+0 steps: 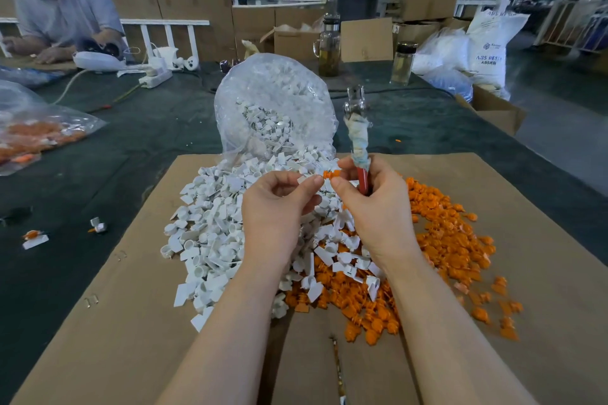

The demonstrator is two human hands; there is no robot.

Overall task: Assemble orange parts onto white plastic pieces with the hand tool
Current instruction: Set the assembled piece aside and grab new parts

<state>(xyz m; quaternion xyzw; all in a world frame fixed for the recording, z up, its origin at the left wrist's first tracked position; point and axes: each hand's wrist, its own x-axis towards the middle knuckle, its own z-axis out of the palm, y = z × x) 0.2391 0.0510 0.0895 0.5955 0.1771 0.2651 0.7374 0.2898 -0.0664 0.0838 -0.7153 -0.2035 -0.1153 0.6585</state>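
Note:
My left hand (279,204) pinches a small white plastic piece (304,179) above the piles. My right hand (371,204) grips the hand tool (358,138), a pair of pliers with a red handle and cloth wrapping, its metal jaws pointing up and away. The thumb and forefinger of that hand also pinch an orange part (330,174) right beside the white piece; the two parts touch or nearly touch. A heap of white pieces (210,240) lies on the cardboard sheet (131,306) to the left. Orange parts (441,240) are heaped to the right.
A clear bag of white pieces (273,108) stands behind the piles. At the left lie another bag with orange parts (39,131) and a few finished pieces (34,238). Two glass bottles (329,46), cardboard boxes and white sacks (487,43) stand at the back. Another person (62,10) works at the far left.

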